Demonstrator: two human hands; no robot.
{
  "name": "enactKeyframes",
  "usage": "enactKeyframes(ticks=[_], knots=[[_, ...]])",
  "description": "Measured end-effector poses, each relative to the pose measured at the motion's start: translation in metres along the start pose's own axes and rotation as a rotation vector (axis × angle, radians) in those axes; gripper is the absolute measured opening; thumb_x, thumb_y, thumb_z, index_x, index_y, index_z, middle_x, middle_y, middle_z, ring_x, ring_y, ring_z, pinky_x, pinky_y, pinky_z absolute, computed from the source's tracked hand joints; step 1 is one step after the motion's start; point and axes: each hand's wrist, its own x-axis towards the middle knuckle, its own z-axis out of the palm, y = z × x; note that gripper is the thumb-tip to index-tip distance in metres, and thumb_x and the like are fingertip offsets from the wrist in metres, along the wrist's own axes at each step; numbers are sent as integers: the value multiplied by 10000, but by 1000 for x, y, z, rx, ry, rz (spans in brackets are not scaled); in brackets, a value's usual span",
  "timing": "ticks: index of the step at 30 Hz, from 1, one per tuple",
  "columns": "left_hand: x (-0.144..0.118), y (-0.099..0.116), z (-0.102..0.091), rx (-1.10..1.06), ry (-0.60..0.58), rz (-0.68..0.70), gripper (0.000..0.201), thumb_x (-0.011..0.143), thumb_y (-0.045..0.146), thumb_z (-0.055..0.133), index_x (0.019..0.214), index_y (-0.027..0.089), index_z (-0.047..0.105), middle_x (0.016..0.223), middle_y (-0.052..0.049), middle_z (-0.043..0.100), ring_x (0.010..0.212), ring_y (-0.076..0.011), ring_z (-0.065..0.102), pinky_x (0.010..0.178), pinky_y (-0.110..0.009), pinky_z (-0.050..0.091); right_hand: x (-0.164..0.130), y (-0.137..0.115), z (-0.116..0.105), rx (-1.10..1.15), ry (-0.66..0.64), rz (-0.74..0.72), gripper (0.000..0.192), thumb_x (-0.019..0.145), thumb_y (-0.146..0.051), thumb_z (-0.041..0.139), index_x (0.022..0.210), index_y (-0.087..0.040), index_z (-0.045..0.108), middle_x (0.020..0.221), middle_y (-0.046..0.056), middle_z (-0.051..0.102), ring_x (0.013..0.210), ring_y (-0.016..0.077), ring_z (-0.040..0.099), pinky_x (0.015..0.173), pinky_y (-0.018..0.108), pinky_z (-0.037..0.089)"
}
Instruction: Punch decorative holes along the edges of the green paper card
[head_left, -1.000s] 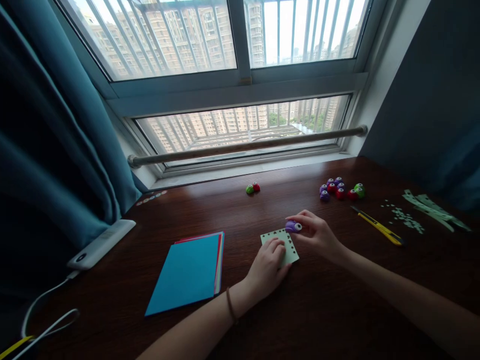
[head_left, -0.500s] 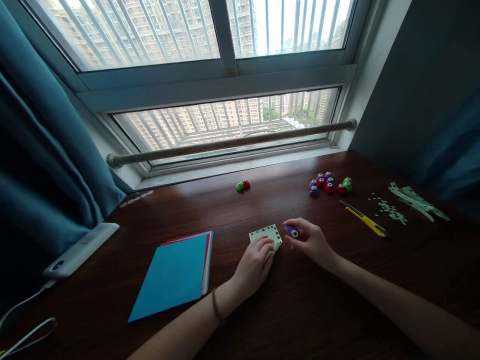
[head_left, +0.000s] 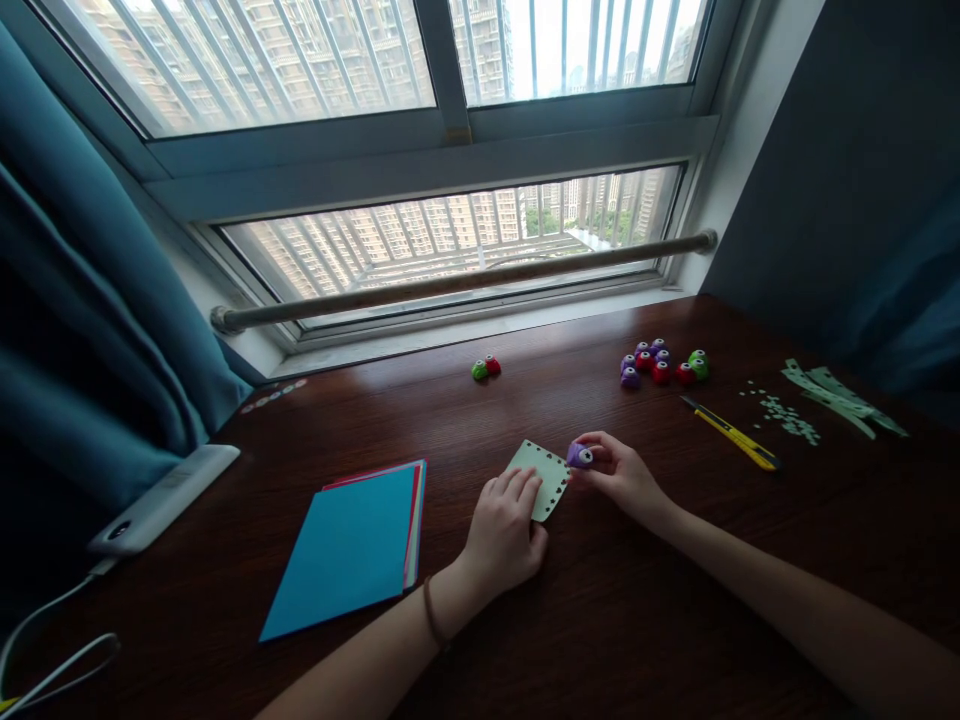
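Two bare forearms in shot, no sleeves on either arm, both uncovered right down to the frame edge. Left hand point(head_left: 501, 530): no rings seen, no watch, nails short & plain as far as can tell. Left wrist has a thin dark brown band point(head_left: 431, 613), looks like a cord or hair tie, w/ no charm or clasp visible. Right hand point(head_left: 622, 477): bare too, nothing on its wrist, no rings on the fingers that show
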Motion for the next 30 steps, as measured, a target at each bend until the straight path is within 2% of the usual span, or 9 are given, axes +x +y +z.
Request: enactKeyframes(ticks=[3, 5, 11, 14, 17, 21, 25, 28, 30], knots=[[0, -4, 1, -27, -6, 12, 449, 663, 124, 532, 1111, 157, 509, 1169, -123, 539, 1060, -324, 464, 894, -495, 391, 1, 2, -1, -4, 51, 9, 388, 630, -322, 728, 871, -187, 456, 776, 7, 608, 644, 164, 618, 474, 239, 498], [-1, -5, 2, -57, -5, 21, 399, 676, 93, 510, 1066, 173, 535, 1109, -102, 575, 1012, -302, 490, 867, -475, 416, 2, 2, -1, -4, 62, -3, 396, 630, -329, 729, 873, -188, 450, 741, -13, 580, 556, 127, 581, 410, 209, 453], [1, -8, 6, -218, 64, -5, 520, 604, -20, 454, 1083, 175, 503, 1089, -88, 571, 1043, -250, 501, 909, -430, 433, 3, -4, -1, -14, 66, 2, 337, 677, -397, 682, 843, -181, 483, 628, -41, 528, 436, 78, 488, 371, 192, 405], [4, -11, 7, -298, 118, -52, 397, 652, -42, 419, 954, 174, 558, 1136, -87, 545, 1066, -220, 508, 914, -403, 444, 2, -5, -1, -33, 88, 23, 349, 689, -443, 659, 843, -183, 484, 637, -33, 535, 422, 83, 479, 345, 192, 379], [5, -13, 6, -350, 192, -119, 250, 755, 28, 456, 855, 193, 615, 1126, -65, 558, 1047, -215, 519, 899, -402, 454, 1, -3, -3, -38, 101, 3, 333, 706, -457, 640, 822, -187, 484, 569, -52, 505, 398, 80, 444, 345, 190, 346], [6, -13, 0, -418, 299, -209, 255, 804, 100, 477, 928, 235, 654, 1088, -41, 589, 995, -212, 548, 851, -383, 477, 0, -2, -5, 7, 116, 7, 314, 763, -475, 575, 737, -185, 457, 475, -73, 417, 368, 66, 374, 350, 185, 304], [7, -12, -2, -527, 337, -236, 266, 845, 131, 427, 1000, 207, 630, 1119, -48, 590, 909, -183, 616, 733, -305, 539, -1, -5, -4, 63, 96, 38, 332, 794, -504, 514, 733, -191, 422, 574, -44, 486, 387, 74, 428, 326, 181, 292], [9, -13, -2, -566, 352, -231, 249, 864, 163, 423, 1007, 190, 625, 1126, -50, 602, 966, -189, 608, 852, -346, 509, -2, -7, -1, 121, 79, 29, 297, 745, -432, 611, 790, -201, 430, 554, -72, 467, 357, 52, 381, 313, 162, 254], [9, -14, -2, -565, 367, -224, 267, 867, 166, 421, 1059, 193, 605, 1160, -53, 588, 1076, -200, 551, 954, -376, 439, -2, -6, 1, 156, 80, 22, 297, 706, -369, 667, 843, -204, 462, 550, -80, 460, 385, 51, 395, 338, 159, 294]])
